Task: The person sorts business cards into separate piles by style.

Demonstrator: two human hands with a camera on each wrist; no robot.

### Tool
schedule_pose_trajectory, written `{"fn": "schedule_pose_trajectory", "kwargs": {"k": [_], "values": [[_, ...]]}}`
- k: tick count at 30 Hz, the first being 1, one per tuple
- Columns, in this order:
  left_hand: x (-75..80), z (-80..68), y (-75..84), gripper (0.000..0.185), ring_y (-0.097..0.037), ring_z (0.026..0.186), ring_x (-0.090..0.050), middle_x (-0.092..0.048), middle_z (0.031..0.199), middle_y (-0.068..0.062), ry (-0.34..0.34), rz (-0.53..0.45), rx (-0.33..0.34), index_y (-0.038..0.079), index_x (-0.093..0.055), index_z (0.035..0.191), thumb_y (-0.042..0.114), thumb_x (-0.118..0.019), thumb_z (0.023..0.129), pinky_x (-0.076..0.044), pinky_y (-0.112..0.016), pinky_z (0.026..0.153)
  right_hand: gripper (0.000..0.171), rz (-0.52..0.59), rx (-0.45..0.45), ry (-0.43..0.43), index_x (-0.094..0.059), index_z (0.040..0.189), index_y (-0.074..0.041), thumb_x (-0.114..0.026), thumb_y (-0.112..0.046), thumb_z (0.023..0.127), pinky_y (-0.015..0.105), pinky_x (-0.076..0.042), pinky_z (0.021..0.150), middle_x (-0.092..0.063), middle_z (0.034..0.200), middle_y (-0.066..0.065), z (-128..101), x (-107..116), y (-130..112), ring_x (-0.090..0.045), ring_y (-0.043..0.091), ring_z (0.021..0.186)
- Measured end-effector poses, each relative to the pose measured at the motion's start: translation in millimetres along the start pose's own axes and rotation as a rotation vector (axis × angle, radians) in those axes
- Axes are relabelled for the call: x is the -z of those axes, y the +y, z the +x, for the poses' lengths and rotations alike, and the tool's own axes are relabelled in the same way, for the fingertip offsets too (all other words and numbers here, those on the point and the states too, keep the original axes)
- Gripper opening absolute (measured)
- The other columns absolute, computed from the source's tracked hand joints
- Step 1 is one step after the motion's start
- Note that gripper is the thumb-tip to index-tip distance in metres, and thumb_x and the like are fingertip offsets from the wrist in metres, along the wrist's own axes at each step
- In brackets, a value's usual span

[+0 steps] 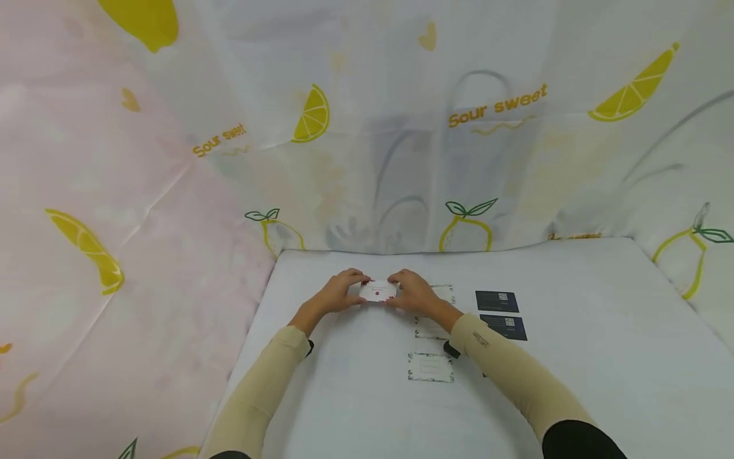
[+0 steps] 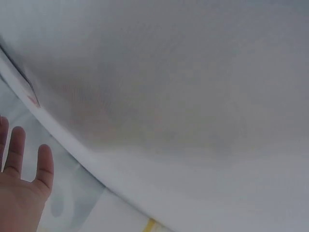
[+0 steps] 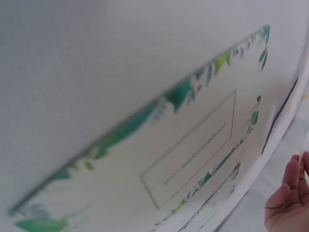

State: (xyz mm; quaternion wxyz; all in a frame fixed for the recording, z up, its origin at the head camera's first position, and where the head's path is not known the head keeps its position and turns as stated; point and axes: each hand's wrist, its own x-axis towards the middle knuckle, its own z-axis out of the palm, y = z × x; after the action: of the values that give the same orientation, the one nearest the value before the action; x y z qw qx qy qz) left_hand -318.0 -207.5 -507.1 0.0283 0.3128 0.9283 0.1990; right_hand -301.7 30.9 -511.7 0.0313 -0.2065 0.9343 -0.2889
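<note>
At the far side of the table, my left hand (image 1: 337, 293) and right hand (image 1: 415, 293) hold a white card (image 1: 378, 291) with red marks between them. Fingers and thumb of each hand pinch one of its short ends. In the left wrist view, part of the left hand (image 2: 21, 188) shows at the lower left edge. The right wrist view catches the right hand (image 3: 292, 195) at its right edge. Close below the right forearm lies a white card with a green leaf border (image 3: 145, 159), large in that view.
A column of leaf-bordered cards includes a front one (image 1: 431, 368) and a middle one (image 1: 429, 328) partly under the right forearm. To their right lie dark cards (image 1: 496, 301), one partly covered by the sleeve. A lemon-print curtain (image 1: 355, 185) hangs behind the white table (image 1: 344, 395).
</note>
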Motion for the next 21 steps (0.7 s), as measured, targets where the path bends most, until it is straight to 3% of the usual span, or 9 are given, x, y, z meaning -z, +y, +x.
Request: {"fn": "schedule_pose_trajectory", "kwargs": {"k": [5,13,21], "values": [[4.0,7.2,-4.1,0.050,-0.032,0.126,-0.053,-0.058,0.133,-0.014,-0.041,0.006,0.035,0.009,-0.063,0.132,0.024,-0.077,0.086,-0.043,-0.051,0.105,0.057,0.006,-0.037,-0.049,-0.066,0.125,-0.006,-0.082,-0.037,0.080,0.041,-0.048,0.096,-0.060,0.122,0.011,11.9,1.6,1.6,-0.059,0.025,0.109],[1.9,17.1,-7.2,0.050,-0.033,0.129,-0.050,-0.056,0.136,-0.013,-0.088,-0.007,0.097,0.011,-0.062,0.132,0.028,-0.076,0.087,-0.039,-0.057,0.106,0.056,0.009,-0.044,-0.047,-0.069,0.120,-0.004,-0.085,-0.035,0.077,0.040,-0.047,0.096,-0.061,0.116,0.011,23.5,0.0,7.9,-0.057,0.025,0.107],[-8.9,24.0,-14.0,0.047,-0.031,0.127,-0.052,-0.057,0.133,-0.012,-0.127,0.063,0.129,0.014,-0.065,0.129,0.032,-0.076,0.087,-0.041,-0.057,0.094,0.057,-0.026,-0.111,-0.119,-0.068,0.122,-0.004,-0.085,-0.034,0.077,0.041,-0.045,0.100,-0.059,0.118,0.012,30.3,-4.5,8.1,-0.056,0.027,0.111]]}}
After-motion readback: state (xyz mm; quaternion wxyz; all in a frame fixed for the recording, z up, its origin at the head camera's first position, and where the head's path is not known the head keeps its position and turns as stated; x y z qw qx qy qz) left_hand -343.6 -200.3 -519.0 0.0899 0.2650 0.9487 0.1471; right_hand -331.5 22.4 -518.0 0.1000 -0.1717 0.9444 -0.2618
